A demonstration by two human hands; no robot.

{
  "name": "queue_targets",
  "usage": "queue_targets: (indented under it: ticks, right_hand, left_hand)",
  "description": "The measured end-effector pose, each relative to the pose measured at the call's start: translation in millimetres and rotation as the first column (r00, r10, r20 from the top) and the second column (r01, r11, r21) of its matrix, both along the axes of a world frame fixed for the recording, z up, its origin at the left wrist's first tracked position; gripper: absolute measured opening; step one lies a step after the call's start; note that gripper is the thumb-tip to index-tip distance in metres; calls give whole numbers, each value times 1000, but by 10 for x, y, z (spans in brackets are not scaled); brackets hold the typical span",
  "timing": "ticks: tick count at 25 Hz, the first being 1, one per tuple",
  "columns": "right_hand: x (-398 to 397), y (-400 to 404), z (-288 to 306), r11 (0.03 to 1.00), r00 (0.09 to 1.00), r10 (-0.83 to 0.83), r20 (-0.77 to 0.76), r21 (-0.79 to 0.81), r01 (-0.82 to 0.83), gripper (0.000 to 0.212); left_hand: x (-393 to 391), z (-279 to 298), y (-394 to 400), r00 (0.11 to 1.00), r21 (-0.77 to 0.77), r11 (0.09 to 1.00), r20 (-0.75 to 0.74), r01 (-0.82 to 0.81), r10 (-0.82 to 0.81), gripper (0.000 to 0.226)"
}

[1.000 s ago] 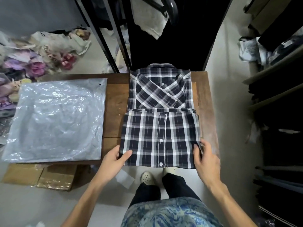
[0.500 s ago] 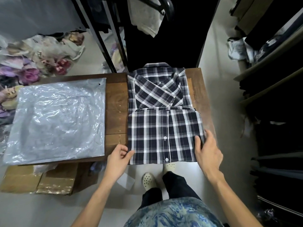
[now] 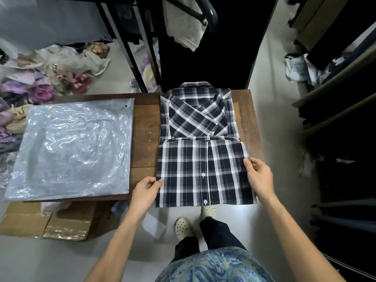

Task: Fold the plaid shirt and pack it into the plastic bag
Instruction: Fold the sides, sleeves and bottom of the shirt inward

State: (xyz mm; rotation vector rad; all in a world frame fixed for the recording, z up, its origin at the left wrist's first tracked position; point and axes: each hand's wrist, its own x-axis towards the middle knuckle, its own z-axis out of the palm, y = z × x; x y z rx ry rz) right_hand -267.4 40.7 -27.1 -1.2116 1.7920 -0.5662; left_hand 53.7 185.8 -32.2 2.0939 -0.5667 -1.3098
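Pinched at both side edges of its near fold: dark blue-and-white plaid shirt [image 3: 201, 151], by left hand [image 3: 147, 190] and right hand [image 3: 258, 176], on brown wooden table [image 3: 145, 127]. Leftward, well apart, lay clear crinkled plastic bag [image 3: 71, 147]; below, cardboard boxes [image 3: 48, 220].

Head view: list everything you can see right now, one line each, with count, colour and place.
plaid shirt: 1, navy and white, partly folded, right part of table
plastic bag: 1, clear, flat on left part of table
table: 1, brown wood, centre
cardboard boxes: 2, tan, floor under the table's left end
grey garment: 1, hanging above, top centre
shelves: dark, right wall
left hand: 1, pinches shirt's left edge
right hand: 1, grips shirt's right edge
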Motion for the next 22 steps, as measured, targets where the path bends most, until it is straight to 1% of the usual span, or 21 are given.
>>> queue_targets:
  ticks: [1, 3, 5, 7, 8, 9, 10, 11, 12, 13, 14, 15, 16, 17, 19, 20, 22]
  right_hand:
    - [5, -60, 50, 1000, 1000, 4, 6, 10, -4, 29]
    - [19, -223, 119, 999, 999, 40, -10, -5, -40, 45]
    - [78, -326, 131, 992, 995, 59, -81, -107, -67, 50]
    - [167, -287, 82, 961, 968, 102, -228, -228, -155, 50]
    - [218, -212, 53, 934, 934, 150, -324, -265, -242, 50]
    - [278, -107, 30, 895, 882, 211, -422, -279, -348, 51]
    - [337, 13, -9, 852, 821, 273, -502, -270, -449, 53]
    - [401, 144, -43, 814, 765, 324, -557, -248, -525, 54]
    - [464, 268, -102, 784, 722, 365, -588, -224, -579, 56]
    - [543, 377, -158, 762, 689, 395, -608, -202, -615, 57]
    - [618, 462, -218, 746, 661, 414, -626, -182, -640, 57]
    - [680, 520, -284, 737, 634, 427, -645, -158, -657, 56]
    - [722, 549, -341, 734, 611, 430, -664, -136, -665, 56]
    - [739, 553, -389, 735, 591, 433, -681, -114, -669, 56]
    - [735, 531, -462, 737, 562, 431, -706, -83, -670, 56]
    - [741, 512, -480, 741, 557, 426, -713, -78, -667, 56]
    - [764, 483, -473, 753, 571, 413, -710, -87, -652, 56]
  left_hand:
    - [1, 29, -53, 1000, -9, 1000, 5, -22, 22, 40]
    - [30, 78, -266, 995, -47, 995, 17, -93, 94, 36]
    - [75, 92, -486, 995, -66, 994, 39, -88, 91, 33]
    - [88, 107, -585, 993, 10, 1000, 116, -16, 15, 32]
    - [73, 126, -583, 986, 50, 999, 164, 17, -25, 33]
    - [30, 165, -556, 964, 92, 994, 255, 55, -77, 36]
    - [-41, 180, -512, 898, 132, 986, 415, 100, -147, 41]
    - [-163, 187, -462, 773, 138, 980, 602, 143, -198, 47]
    - [-328, 172, -417, 637, 80, 972, 743, 220, -205, 50]
    - [-535, 158, -385, 556, -1, 938, 806, 347, -205, 49]
    - [-745, 112, -364, 509, -39, 871, 824, 490, -249, 47]
    - [-927, 39, -346, 460, -25, 798, 828, 602, -321, 47]
    - [-1034, -82, -345, 409, 30, 747, 822, 664, -396, 49]
    - [-1081, -176, -364, 365, 103, 723, 809, 683, -461, 51]
    - [-1053, -333, -401, 306, 208, 712, 797, 671, -521, 54]
    - [-1033, -365, -415, 281, 231, 705, 800, 670, -530, 55]
    - [-1010, -334, -456, 262, 236, 687, 801, 688, -538, 55]
